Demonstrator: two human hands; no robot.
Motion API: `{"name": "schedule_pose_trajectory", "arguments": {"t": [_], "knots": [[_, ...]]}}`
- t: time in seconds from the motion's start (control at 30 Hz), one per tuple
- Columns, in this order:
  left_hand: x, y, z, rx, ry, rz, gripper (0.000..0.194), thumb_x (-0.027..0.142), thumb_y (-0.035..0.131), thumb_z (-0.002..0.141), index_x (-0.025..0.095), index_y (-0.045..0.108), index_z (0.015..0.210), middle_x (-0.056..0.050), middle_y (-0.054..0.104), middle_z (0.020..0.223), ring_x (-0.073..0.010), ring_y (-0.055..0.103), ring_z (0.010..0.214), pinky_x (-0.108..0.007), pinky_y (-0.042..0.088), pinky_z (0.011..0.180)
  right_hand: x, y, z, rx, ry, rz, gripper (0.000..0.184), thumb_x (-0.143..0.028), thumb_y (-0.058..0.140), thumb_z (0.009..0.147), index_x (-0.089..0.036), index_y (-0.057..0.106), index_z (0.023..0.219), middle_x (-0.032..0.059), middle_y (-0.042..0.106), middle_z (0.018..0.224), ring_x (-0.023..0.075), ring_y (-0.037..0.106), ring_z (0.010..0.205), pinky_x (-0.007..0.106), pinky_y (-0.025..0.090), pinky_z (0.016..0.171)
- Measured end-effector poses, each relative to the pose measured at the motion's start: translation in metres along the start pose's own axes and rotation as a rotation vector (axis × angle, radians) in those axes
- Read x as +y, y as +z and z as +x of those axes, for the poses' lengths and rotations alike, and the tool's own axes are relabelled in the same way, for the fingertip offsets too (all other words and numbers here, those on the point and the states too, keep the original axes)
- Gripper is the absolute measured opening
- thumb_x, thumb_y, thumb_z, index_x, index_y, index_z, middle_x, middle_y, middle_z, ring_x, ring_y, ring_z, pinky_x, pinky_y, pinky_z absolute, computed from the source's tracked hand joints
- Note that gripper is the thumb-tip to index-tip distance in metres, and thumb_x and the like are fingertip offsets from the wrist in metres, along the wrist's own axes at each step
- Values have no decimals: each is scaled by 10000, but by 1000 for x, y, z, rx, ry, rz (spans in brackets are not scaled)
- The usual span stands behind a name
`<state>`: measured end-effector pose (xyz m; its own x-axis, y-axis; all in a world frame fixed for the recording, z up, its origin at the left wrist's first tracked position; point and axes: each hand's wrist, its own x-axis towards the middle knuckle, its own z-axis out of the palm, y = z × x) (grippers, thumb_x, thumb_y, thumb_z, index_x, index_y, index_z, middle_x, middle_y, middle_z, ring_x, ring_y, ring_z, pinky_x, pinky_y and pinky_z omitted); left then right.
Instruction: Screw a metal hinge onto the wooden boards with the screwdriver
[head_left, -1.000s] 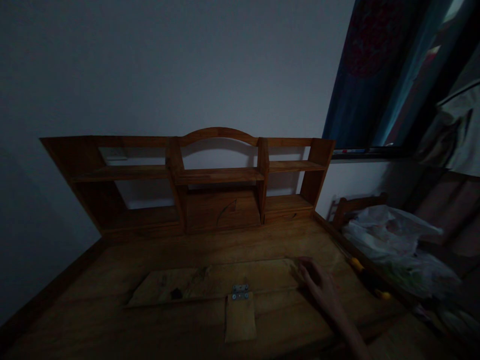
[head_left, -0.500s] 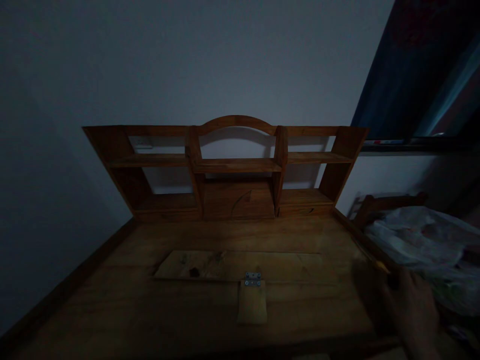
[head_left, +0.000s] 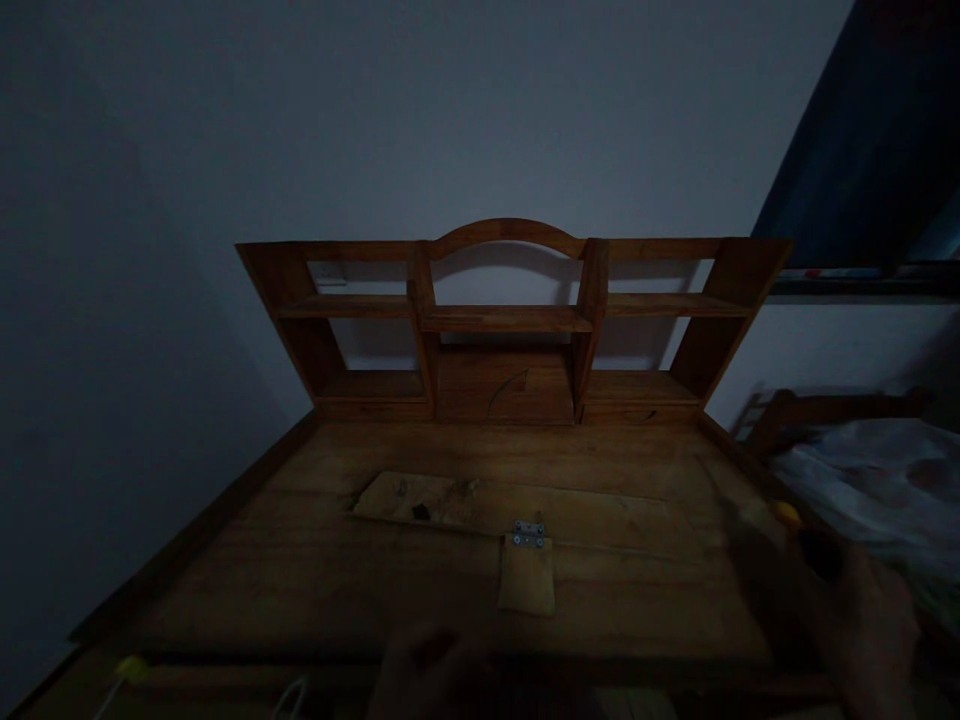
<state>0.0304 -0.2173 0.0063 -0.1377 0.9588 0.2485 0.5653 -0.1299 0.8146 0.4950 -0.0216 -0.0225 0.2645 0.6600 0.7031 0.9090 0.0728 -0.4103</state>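
Observation:
My right hand (head_left: 870, 610) is closed around a screwdriver (head_left: 786, 515) with an orange and black handle, over the right side of the wooden desk (head_left: 337, 590). Its thin shaft shows only faintly. Dark and blurred, my left hand (head_left: 427, 665) is at the desk's front edge; its fingers are not clear. Across the desktop lies a flat wooden board (head_left: 600, 515) with a slanted left end and a dark hole. A metal hinge (head_left: 529, 534) with screws joins the board to a small wooden piece (head_left: 527, 578), which points toward me.
A wooden shelf unit (head_left: 506, 318) with an arched top stands at the desk's back, against the wall. White plastic bags (head_left: 877, 475) are beside a wooden chair (head_left: 787, 410) on the right. A yellow knob-like thing (head_left: 132, 668) and a white loop (head_left: 291, 695) are at the front left.
My left hand has come into view at the front edge. My right hand still holds the screwdriver at the right. The view has shifted left, so the desk appears further right.

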Motion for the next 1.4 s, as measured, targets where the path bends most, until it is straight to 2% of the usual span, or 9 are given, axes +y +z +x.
{"name": "schedule_pose_trajectory", "arguments": {"t": [0.1,0.17,0.27,0.33,0.43,0.67,0.83,1.13,1.4], "knots": [[-10,24,36,1,101,33,317,388,418,1003,271,650,1185,-60,616,1254,-225,588,1163,-420,503,1036,-77,-30,7,15,189,47,504,-652,618,765,-362,609,1177,164,694,1047,427,637,963,565,498,729],[-11,42,53,26,200,130,353,308,363,1021,276,586,1293,-53,532,1383,-211,511,1279,-428,448,1106,-133,-49,12,33,173,277,517,-572,691,758,-366,583,1220,122,665,1164,370,624,1065,513,518,846],[-14,65,62,79,335,312,359,254,419,1002,272,559,1332,-59,448,1462,-231,389,1385,-465,401,1137,-203,-60,14,-83,206,631,455,-547,749,706,-274,636,1053,62,698,976,297,681,873,452,566,737],[-16,72,61,108,378,383,353,237,454,988,268,570,1320,-64,400,1498,-248,335,1417,-483,391,1138,-235,-57,10,-185,178,781,425,-520,751,714,-231,623,998,49,688,912,241,679,784,368,566,646],[-17,71,57,116,398,424,357,231,469,979,268,571,1319,-72,348,1532,-269,313,1429,-508,398,1122,-263,-46,-1,-207,86,868,380,-466,734,759,-223,553,988,31,657,868,190,660,723,302,553,589],[-2,56,56,-54,430,532,501,286,467,983,330,380,1474,-26,271,1582,-274,207,1471,-550,305,1163,-287,-34,-4,-253,-125,708,439,-497,683,805,-221,478,1077,42,644,835,213,670,734,293,532,551],[-5,59,56,-56,441,577,523,326,467,984,322,343,1492,-7,282,1578,-271,195,1475,-539,295,1165,-285,-25,-4,-326,-149,674,450,-520,658,818,-220,469,1096,47,669,830,215,678,690,259,492,468],[-6,60,56,-95,448,611,548,342,444,994,316,283,1517,16,295,1572,-263,204,1472,-521,269,1176,-286,-17,-9,-369,-170,666,391,-518,646,833,-230,455,1016,52,686,829,213,684,678,273,503,540],[-7,61,56,-79,460,600,541,342,456,988,317,306,1508,9,309,1566,-266,213,1469,-520,281,1169,-298,-16,7,-408,-268,643,324,-474,622,846,-229,468,992,31,666,783,197,668,648,272,489,547]]}}
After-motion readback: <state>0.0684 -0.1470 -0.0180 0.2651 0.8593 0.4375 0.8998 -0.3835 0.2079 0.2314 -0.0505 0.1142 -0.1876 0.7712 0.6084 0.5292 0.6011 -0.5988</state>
